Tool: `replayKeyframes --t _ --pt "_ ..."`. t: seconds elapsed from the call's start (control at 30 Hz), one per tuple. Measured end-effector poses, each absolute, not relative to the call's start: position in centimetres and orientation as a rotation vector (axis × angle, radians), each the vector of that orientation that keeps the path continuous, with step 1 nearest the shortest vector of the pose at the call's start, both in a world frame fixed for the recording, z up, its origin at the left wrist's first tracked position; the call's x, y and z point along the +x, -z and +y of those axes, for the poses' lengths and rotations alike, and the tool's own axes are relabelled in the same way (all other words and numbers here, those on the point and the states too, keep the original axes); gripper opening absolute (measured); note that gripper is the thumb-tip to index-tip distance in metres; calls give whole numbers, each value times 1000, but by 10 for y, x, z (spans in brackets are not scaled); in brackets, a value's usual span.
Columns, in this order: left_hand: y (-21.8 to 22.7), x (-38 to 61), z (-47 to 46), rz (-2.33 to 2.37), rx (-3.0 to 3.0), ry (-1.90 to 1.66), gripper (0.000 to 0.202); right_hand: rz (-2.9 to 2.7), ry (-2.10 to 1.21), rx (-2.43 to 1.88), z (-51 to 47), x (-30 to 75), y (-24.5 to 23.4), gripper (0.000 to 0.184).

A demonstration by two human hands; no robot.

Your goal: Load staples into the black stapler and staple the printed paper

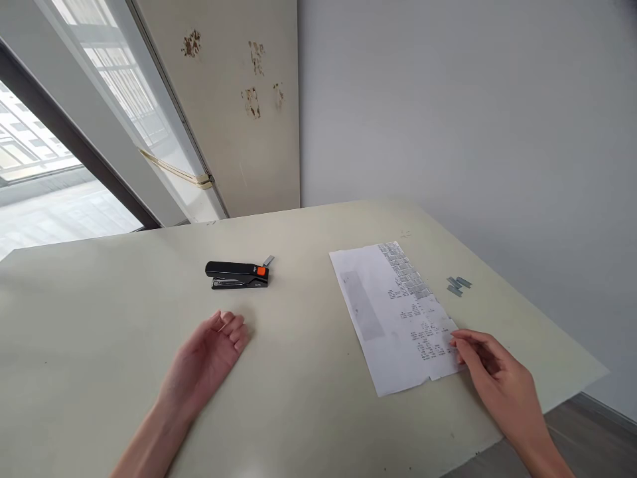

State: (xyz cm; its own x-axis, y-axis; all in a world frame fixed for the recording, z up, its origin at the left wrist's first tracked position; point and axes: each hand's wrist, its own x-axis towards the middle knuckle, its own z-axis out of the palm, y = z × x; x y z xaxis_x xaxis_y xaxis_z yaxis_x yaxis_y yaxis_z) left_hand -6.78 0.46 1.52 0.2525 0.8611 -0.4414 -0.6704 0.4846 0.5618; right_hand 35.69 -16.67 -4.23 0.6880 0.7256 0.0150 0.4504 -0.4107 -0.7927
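"Seeing the right hand (502, 382) up close in the head view?"

"Touching the paper (398, 338) on the table (298, 398), maybe handling its edge. Not knowing if pinching."

"Looking left?"

"Finding the left hand (209, 352) palm up, holding nothing, near the stapler (233, 270)."

"Needing what next?"

"A soft pinch, maybe."

No text is legible. Rows of small dark print stand on the flat white paper sheet (393, 325), too tiny to read; a minute pale mark beside the orange square button (261, 271) on the black elongated stapler (231, 269) is likewise unreadable.
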Motion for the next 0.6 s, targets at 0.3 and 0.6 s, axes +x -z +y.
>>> replayKeyframes --t 0.3,0.6 --pt "-17 -63 12 796 352 -1154 34 -973 -414 -2107 -163 356 44 42" --pt "-7 -69 19 830 516 -1131 33 -983 -442 -2131 -163 356 40 46"
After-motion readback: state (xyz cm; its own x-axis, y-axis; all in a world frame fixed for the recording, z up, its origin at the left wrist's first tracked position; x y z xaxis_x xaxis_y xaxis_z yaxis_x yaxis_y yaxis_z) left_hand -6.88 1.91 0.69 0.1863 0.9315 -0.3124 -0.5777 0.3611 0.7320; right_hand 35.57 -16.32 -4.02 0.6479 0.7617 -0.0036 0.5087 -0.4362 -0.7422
